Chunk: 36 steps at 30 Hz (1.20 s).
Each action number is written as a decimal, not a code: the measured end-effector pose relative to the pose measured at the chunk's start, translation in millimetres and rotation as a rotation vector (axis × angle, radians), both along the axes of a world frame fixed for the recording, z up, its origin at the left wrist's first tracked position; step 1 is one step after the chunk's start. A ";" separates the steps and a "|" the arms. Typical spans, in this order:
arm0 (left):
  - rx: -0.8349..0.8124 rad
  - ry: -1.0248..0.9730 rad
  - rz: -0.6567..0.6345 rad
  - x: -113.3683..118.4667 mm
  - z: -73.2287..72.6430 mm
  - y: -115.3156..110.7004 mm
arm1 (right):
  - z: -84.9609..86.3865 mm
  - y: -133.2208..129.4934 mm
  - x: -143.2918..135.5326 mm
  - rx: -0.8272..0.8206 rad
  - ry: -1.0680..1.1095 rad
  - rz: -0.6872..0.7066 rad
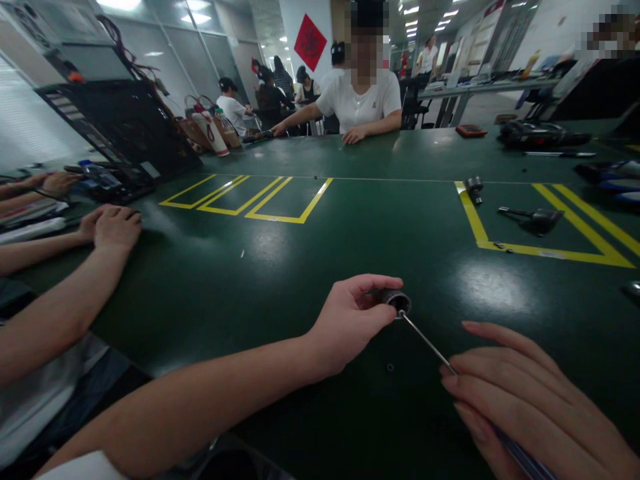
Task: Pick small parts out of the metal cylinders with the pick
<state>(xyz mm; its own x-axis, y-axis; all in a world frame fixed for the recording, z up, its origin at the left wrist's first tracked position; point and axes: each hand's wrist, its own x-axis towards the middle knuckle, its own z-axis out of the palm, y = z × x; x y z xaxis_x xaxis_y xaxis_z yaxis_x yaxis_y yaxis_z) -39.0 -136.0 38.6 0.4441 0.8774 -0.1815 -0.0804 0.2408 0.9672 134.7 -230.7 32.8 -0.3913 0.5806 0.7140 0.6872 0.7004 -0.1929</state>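
Note:
Between the thumb and fingers of my left hand is a small dark metal cylinder, its hollow end turned toward me. My right hand grips a screwdriver with a thin steel shaft; its handle is mostly covered by my fingers. The shaft's tip reaches the rim of the cylinder's opening; whether it engages a screw cannot be made out. A tiny dark ring lies on the green table below my left hand.
Dark metal parts, one round and one with a shaft, lie within yellow tape at right. Pliers-like tools lie at the right edge. A co-worker's hands rest at left; another person sits opposite.

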 end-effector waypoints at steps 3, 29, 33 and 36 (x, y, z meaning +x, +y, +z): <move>0.006 0.027 -0.023 2.0 1.1 -1.5 | 0.1 1.2 -0.2 -0.015 -0.021 0.002; 0.158 0.089 -0.019 3.4 -3.7 -4.9 | 9.4 5.9 -6.1 0.042 -0.042 0.003; 0.153 0.089 -0.025 4.1 -2.6 -5.6 | 4.6 5.0 -8.7 0.040 -0.009 -0.020; 0.155 0.079 -0.020 3.7 -2.3 -5.8 | 0.1 3.3 -9.5 0.010 0.010 -0.028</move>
